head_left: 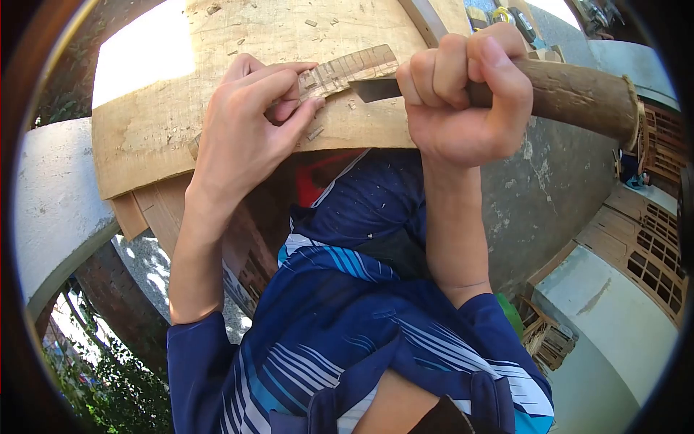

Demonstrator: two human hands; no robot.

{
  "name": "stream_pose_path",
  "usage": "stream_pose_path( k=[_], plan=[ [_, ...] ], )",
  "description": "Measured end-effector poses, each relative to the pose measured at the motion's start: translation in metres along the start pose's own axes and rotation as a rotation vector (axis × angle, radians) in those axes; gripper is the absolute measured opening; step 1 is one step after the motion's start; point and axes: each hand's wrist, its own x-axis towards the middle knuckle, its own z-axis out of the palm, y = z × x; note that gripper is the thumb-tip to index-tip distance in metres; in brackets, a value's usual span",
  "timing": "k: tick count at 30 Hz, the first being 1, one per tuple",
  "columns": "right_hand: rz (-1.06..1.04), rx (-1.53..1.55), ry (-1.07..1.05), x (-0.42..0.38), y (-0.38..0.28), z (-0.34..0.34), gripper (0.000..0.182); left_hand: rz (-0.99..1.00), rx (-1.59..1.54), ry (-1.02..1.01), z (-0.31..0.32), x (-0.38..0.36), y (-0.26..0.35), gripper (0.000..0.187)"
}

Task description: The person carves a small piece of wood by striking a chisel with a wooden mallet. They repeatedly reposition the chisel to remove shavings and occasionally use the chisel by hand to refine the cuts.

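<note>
The left hand point(249, 119) pinches a thin wood strip point(347, 70) flat against the plank point(159, 130) — fingertips on its near end. Just right, the right hand point(463, 94) is fisted around a wooden-handled blade point(571, 90), its edge touching the strip.

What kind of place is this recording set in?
Probably an outdoor woodworking spot. The left hand steadies a thin wood strip on a chip-strewn wooden board; the right hand grips a wooden-handled tool. Sunlit concrete walls stand around.
</note>
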Motion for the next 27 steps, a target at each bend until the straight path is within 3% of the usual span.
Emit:
stream_pose_path(
  k=[5, 11, 14, 18, 22, 24, 25, 27],
  plan=[
    [-0.014, -0.049, 0.143, -0.002, 0.009, 0.018, 0.017, -0.019, -0.056, 0.019, 0.002, 0.0, 0.0, 0.039],
    [-0.047, -0.094, 0.025, -0.001, 0.013, 0.02, 0.015, -0.035, -0.053, 0.014, 0.002, 0.0, 0.002, 0.04],
    [-0.036, -0.118, 0.087, -0.002, 0.014, 0.03, 0.013, 0.02, -0.06, 0.045, 0.003, -0.001, -0.001, 0.034],
    [-0.153, -0.594, 0.139, -0.004, 0.019, 0.055, 0.013, 0.015, -0.068, 0.047, 0.002, -0.001, -0.004, 0.021],
    [-0.155, -0.647, 0.221, -0.009, 0.027, 0.065, 0.014, -0.038, -0.067, 0.01, -0.001, -0.002, 0.0, 0.022],
    [-0.085, -0.508, 0.265, -0.007, 0.019, 0.061, 0.015, -0.02, -0.071, 0.017, 0.001, -0.002, -0.003, 0.021],
    [-0.029, -0.413, 0.285, -0.005, 0.015, 0.061, 0.016, 0.051, -0.096, 0.129, 0.009, -0.003, -0.005, 0.044],
    [-0.024, -0.18, 0.239, -0.001, 0.014, 0.049, 0.015, 0.058, -0.07, 0.125, 0.009, -0.004, -0.006, 0.044]
  ],
)
